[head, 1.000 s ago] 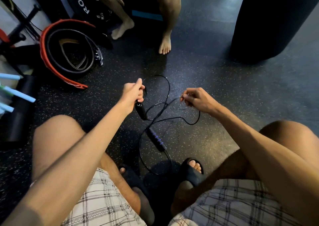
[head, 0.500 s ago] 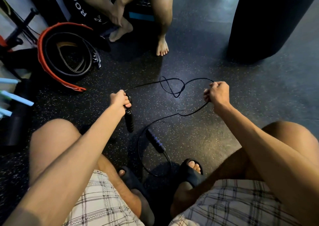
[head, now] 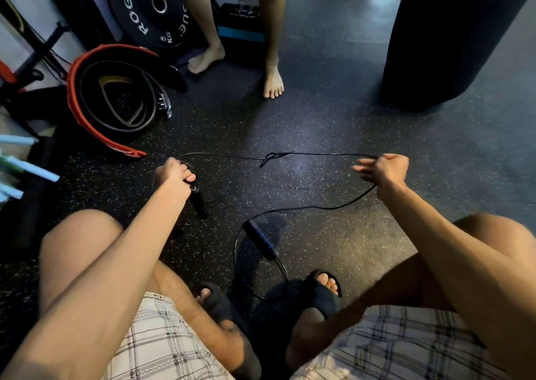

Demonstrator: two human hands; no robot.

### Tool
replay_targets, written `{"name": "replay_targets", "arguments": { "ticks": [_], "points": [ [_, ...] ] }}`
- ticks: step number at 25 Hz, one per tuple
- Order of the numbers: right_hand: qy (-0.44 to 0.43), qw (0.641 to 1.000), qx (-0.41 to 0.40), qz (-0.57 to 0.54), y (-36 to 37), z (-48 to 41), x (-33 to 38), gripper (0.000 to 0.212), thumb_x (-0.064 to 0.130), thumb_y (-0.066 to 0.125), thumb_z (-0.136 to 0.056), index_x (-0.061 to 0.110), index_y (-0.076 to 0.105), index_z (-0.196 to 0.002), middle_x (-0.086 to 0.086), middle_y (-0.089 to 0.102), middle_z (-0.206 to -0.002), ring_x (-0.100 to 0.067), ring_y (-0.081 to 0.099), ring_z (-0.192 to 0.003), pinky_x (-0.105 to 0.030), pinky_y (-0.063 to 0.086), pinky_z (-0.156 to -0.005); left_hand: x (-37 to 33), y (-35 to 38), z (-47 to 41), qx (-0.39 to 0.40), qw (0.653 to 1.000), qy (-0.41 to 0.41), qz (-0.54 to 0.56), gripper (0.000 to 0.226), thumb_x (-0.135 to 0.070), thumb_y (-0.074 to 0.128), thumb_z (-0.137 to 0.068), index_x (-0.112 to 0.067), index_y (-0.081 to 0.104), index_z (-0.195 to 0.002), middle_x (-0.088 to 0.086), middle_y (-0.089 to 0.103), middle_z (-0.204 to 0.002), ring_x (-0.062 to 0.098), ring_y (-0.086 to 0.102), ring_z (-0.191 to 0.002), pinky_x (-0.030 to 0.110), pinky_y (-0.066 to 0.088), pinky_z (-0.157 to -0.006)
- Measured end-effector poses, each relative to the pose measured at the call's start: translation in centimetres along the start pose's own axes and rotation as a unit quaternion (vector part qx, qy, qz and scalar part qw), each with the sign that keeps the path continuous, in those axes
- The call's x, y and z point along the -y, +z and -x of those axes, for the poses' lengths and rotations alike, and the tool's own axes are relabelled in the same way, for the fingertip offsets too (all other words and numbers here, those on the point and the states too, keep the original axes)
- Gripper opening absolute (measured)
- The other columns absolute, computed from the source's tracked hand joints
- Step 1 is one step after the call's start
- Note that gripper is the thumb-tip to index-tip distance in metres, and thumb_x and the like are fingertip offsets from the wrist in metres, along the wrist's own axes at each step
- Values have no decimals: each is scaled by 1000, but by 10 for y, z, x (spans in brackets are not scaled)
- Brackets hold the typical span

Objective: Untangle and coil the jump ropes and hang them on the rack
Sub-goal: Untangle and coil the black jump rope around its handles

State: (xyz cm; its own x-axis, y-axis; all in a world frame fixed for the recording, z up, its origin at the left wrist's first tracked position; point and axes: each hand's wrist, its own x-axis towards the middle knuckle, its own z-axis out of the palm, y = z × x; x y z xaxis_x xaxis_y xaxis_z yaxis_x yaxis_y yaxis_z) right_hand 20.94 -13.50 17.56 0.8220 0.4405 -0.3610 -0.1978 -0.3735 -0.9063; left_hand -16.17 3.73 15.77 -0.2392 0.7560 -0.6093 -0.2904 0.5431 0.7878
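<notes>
A thin black jump rope (head: 226,156) runs taut between my two hands above the speckled floor, with a small tight knot (head: 274,156) at its middle. My left hand (head: 174,175) grips the top of one black handle (head: 198,201), which hangs down below the fist. My right hand (head: 384,169) holds the rope where it bends back, with some fingers spread to the left. From there the cord trails down to the second black handle (head: 262,240), which lies on the floor between my knees. A slack loop (head: 240,275) lies by my sandalled feet.
Another person's bare legs and feet (head: 272,80) stand ahead. A red and black coiled belt (head: 116,98) and a black weight plate (head: 150,8) lie at the left. A black punching bag (head: 446,40) stands at the right. Pale blue rods (head: 32,170) poke in from the left edge.
My hands moved apart, the right one further right. The loose loops between them were drawn into a small tight knot on a straight cord. The other person stood up.
</notes>
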Motion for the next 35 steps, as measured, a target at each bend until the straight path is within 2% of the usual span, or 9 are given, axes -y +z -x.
{"name": "replay_targets", "arguments": {
  "ticks": [4, 6, 8, 13, 18, 22, 27, 31, 35],
  "points": [
    [-28, 962, 163, 218, 16, 20, -4, 30, -8, 36, -96, -4, 50, -122, -13, 70, -79, -7, 59, -40, -21, 35, -39, 1, 18, 22, 161, 987, 22, -7, 37, -19, 38, -103, -16, 38, -66, -9, 24, -40, 5, 18, -30, 21, 15, -36],
    [-79, 928, 211, 298, 24, 24, -3, 27, -8, 41, -94, -7, 58, -115, -15, 72, -82, -12, 61, -52, -21, 45, -43, 1, 21, 29, 243, 970, 22, -17, 37, -22, 37, -104, -17, 38, -68, -9, 23, -42, 5, 18, -33, 21, 14, -37],
    [-108, 892, 252, 359, 28, 24, -7, 22, -1, 52, -93, -7, 60, -113, -13, 72, -83, -20, 66, -67, -35, 59, -66, 0, 23, 35, 311, 950, 14, -31, 37, -23, 37, -104, -18, 37, -68, -9, 22, -44, 5, 17, -35, 22, 13, -39],
    [-204, 757, 278, 555, 37, 27, -20, 57, 23, 68, -90, 9, 42, -139, -19, 55, -130, -35, 58, -116, -39, 48, -96, -4, 29, 56, 445, 894, -14, -54, 40, -24, 41, -102, -20, 37, -63, -9, 20, -46, 6, 16, -39, 23, 14, -42],
    [-332, 794, 322, 394, 62, 47, -18, 65, 26, 69, -91, 12, 36, -145, -16, 48, -143, -29, 49, -129, -37, 41, -108, 4, 41, 79, 520, 847, -53, -100, 38, -26, 41, -102, -21, 35, -65, -10, 19, -46, 9, 10, -43, 25, 13, -46],
    [-296, 814, 361, 346, 72, 56, -15, 20, 24, 58, -99, 8, 62, -111, -8, 75, -96, -23, 73, -86, -37, 58, -79, 8, 46, 89, 545, 829, -72, -101, 38, -30, 43, -102, -22, 34, -66, -9, 14, -51, 8, 12, -44, 27, 12, -49],
    [-249, 786, 453, 340, 74, 69, -10, 31, 25, 46, -104, -1, 63, -107, -12, 75, -77, -28, 73, -68, -38, 59, -70, 3, 48, 100, 554, 822, -122, 55, 30, -29, 38, -104, -18, 44, -77, -8, 20, -57, 7, 17, -49, 23, 22, -51],
    [-93, 828, 509, 218, 71, 87, -10, 11, 14, 44, -105, 5, 39, -108, -27, 73, -85, -44, 72, -78, -52, 60, -71, 3, 60, 102, 470, 860, -92, 178, 26, -18, 32, -105, -12, 49, -86, -2, 46, -70, 11, 41, -58, 25, 38, -64],
    [-44, 802, 574, 163, 61, 96, 6, 9, 14, 47, -104, 6, 45, -100, -32, 70, -89, -42, 70, -78, -49, 59, -71, 6, 70, 100, 371, 911, 19, 179, 24, -12, 28, -106, -8, 46, -92, 22, 70, -93, 34, 71, -87, 37, 56, -79]
  ]
}}
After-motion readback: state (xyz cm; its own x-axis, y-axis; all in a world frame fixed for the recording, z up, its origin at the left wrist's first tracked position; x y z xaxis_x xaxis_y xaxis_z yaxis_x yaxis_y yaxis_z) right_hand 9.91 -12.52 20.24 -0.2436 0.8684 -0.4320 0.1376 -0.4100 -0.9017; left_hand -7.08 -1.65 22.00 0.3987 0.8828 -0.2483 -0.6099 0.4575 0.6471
